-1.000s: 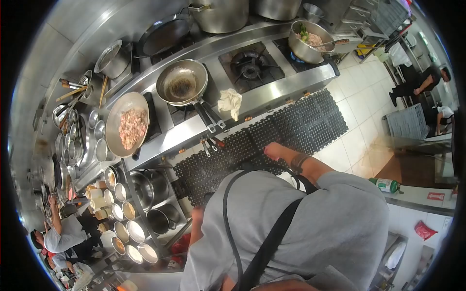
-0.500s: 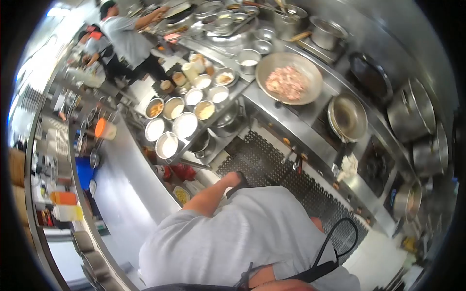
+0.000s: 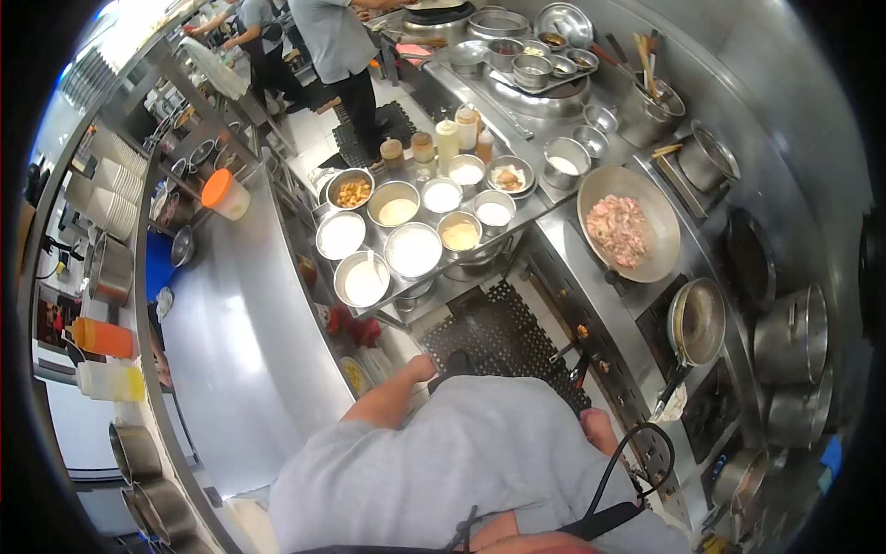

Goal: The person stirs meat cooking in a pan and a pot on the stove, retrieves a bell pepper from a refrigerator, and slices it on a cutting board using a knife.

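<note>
Hanging beside my body, my left hand (image 3: 422,368) looks loosely closed, with nothing visible in it. It is nearest to the shelf below the bowls and touches nothing. My right hand (image 3: 598,429) is low on my other side, by the stove front, its fingers too hidden to make out. Ahead on the left, metal bowls (image 3: 414,249) of white and yellowish contents crowd a counter. A wide pan of raw-looking meat pieces (image 3: 617,231) rests on the stove to the right. Two stacked frying pans (image 3: 699,323) sit nearer, a cloth (image 3: 674,404) by their handles.
A long steel worktop (image 3: 240,323) runs along the left, with an orange-lidded tub (image 3: 226,195). Squeeze bottles (image 3: 447,138) stand behind the bowls. Large pots (image 3: 790,337) line the right wall. Co-workers (image 3: 334,46) stand at the far end. A perforated black mat (image 3: 498,342) covers the floor.
The view has swung from the stove toward the bowl counter and left worktop. The bowls and meat pan look closer than half a second ago. My left hand has lowered slightly.
</note>
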